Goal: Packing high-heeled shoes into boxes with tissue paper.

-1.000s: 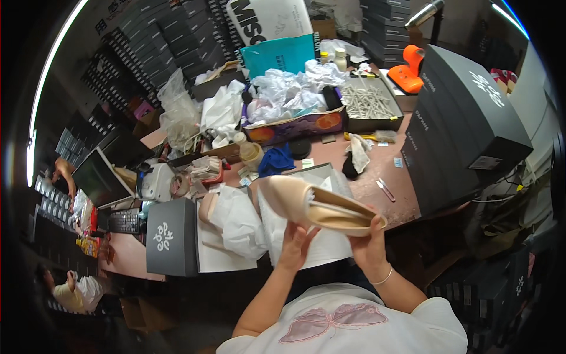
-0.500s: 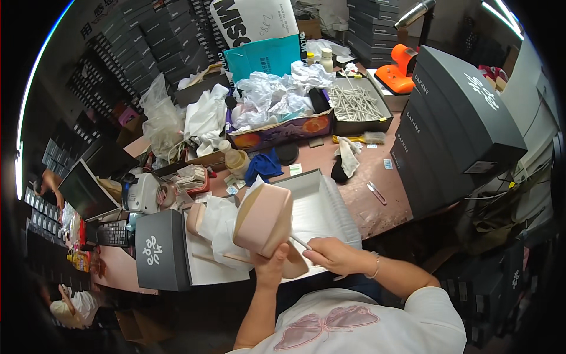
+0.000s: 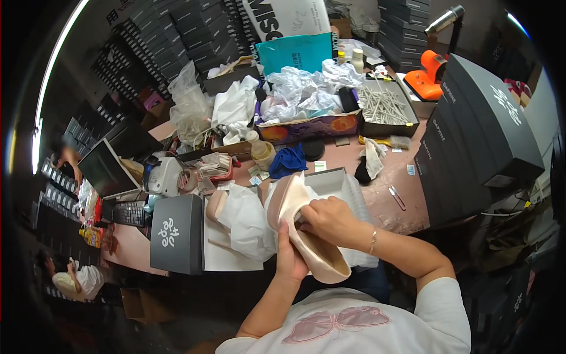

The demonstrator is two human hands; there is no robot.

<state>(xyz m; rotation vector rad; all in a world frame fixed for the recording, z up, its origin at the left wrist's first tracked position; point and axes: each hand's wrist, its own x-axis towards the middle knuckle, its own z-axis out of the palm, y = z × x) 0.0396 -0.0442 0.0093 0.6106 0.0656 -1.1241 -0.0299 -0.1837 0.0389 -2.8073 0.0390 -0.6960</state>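
Observation:
A pale pink shoe is tilted over the shoe box, its opening turned up and its rounded end toward me. My left hand wraps round its side, thumb along the rim. My right hand has its bent fingers down inside the shoe's opening; the fingertips and anything in them are hidden. Beyond the held shoe is the open shoe box, lined with white tissue. To its left, a second pink shoe lies partly under white tissue paper, with a thin stick near it.
A dark lid stands at the left of the box. Stacked dark shoe boxes rise at right, near small scissors. Farther back are a carton of crumpled paper, a box of white sticks and an orange tape dispenser.
The shoe has turned from sole and heel up to opening up. My right hand, which held a thin stick beside it, has moved into the opening. The view has shifted slightly.

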